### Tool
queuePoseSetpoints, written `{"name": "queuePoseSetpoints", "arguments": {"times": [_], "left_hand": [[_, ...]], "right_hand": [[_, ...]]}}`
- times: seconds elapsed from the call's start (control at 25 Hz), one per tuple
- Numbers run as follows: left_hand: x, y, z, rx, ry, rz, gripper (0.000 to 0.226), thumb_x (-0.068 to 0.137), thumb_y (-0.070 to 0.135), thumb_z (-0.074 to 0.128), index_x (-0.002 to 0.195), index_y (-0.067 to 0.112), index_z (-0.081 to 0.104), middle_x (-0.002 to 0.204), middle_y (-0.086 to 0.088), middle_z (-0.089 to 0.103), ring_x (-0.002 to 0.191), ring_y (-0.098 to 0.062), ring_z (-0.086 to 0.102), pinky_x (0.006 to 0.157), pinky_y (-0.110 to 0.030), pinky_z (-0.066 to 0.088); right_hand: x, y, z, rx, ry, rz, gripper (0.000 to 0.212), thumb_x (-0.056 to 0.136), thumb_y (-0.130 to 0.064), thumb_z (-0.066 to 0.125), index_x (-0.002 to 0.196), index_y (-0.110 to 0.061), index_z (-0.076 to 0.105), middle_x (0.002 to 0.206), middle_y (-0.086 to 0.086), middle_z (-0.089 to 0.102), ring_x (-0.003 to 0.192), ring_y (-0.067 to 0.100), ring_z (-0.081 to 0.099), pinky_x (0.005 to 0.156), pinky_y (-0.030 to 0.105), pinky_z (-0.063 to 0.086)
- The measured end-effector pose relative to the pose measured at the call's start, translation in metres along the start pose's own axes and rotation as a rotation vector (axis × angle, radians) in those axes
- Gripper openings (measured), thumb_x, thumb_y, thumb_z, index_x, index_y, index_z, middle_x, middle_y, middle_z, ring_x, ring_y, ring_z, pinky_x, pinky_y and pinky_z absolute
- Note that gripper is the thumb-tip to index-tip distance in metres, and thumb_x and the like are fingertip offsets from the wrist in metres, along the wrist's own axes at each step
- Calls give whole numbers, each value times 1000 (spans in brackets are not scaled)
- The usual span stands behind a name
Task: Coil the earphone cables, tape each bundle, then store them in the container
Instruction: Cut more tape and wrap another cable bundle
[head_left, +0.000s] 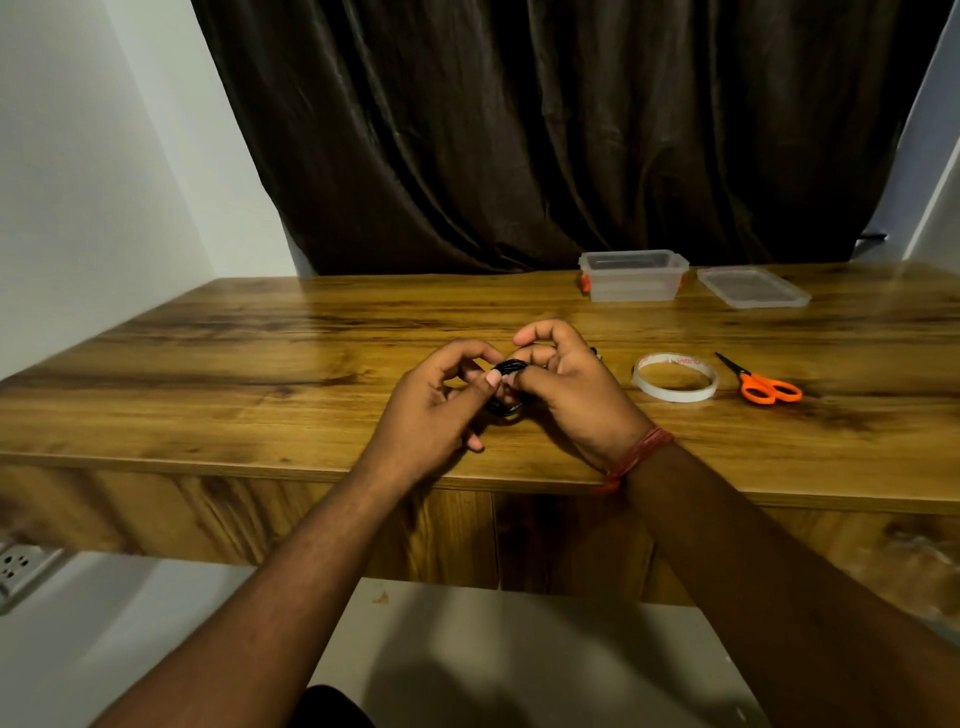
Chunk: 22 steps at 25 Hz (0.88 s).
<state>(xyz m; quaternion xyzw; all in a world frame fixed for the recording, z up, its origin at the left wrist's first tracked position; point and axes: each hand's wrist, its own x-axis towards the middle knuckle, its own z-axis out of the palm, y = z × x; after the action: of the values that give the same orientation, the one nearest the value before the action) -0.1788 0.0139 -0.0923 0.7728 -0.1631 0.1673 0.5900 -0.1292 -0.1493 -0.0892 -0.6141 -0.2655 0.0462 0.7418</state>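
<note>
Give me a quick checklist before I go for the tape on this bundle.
1. Coil held: ok. The left hand and right hand both pinch the black earphone coil above the table.
2. Coil fully wound, no loose end: cannot tell, the fingers hide most of it.
3. Tape roll in reach: ok, it lies flat just right of the right hand.
4. Scissors ready: ok, they lie closed beside the roll.
5. Container open: ok, its lid lies beside it at the table's far edge.
6. Free hand for the tape: not ok, both are busy.
</note>
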Motion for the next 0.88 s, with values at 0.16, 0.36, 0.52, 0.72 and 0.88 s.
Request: {"name": "queuePoseSetpoints", "arguments": {"times": [0.16, 0.36, 0.52, 0.72, 0.88], "left_hand": [[-1, 2, 1, 66, 18, 49, 19, 96, 15, 58, 102, 31, 66, 98, -1, 66, 68, -40, 65, 48, -35, 56], [-3, 3, 5, 95, 55, 42, 26, 97, 2, 50, 92, 23, 64, 94, 16, 70, 53, -24, 63, 43, -31, 53], [-3, 4, 4, 120, 57, 60, 22, 97, 6, 48, 88, 20, 63, 90, 13, 70, 53, -22, 62, 41, -31, 51], [-3, 7, 7, 189, 82, 90, 19, 96, 23, 60, 78, 29, 58, 63, -3, 67, 39, -20, 57, 38, -27, 41], [-3, 6, 8, 162, 77, 41, 24, 94, 19, 63, 76, 34, 58, 60, -5, 67, 39, -17, 54, 39, -28, 42]], "right_hand": [[0, -1, 1, 25, -15, -1, 29, 89, 14, 50, 104, -11, 49, 77, 6, 63, 69, 15, 62, 69, 28, 51], [0, 0, 0, 47, -26, 14, 26, 88, 15, 46, 95, -10, 51, 72, 7, 65, 72, 19, 65, 69, 27, 52], [-1, -1, 1, 44, -29, 21, 26, 88, 16, 46, 93, -9, 51, 75, 10, 62, 71, 20, 64, 68, 27, 52], [-4, -4, 2, 1, -17, 15, 24, 88, 13, 53, 86, -11, 54, 67, 5, 56, 62, 14, 57, 62, 25, 49], [-5, -6, 4, -26, -13, 32, 23, 87, 15, 53, 87, -8, 56, 69, 8, 55, 62, 14, 57, 63, 25, 50]]}}
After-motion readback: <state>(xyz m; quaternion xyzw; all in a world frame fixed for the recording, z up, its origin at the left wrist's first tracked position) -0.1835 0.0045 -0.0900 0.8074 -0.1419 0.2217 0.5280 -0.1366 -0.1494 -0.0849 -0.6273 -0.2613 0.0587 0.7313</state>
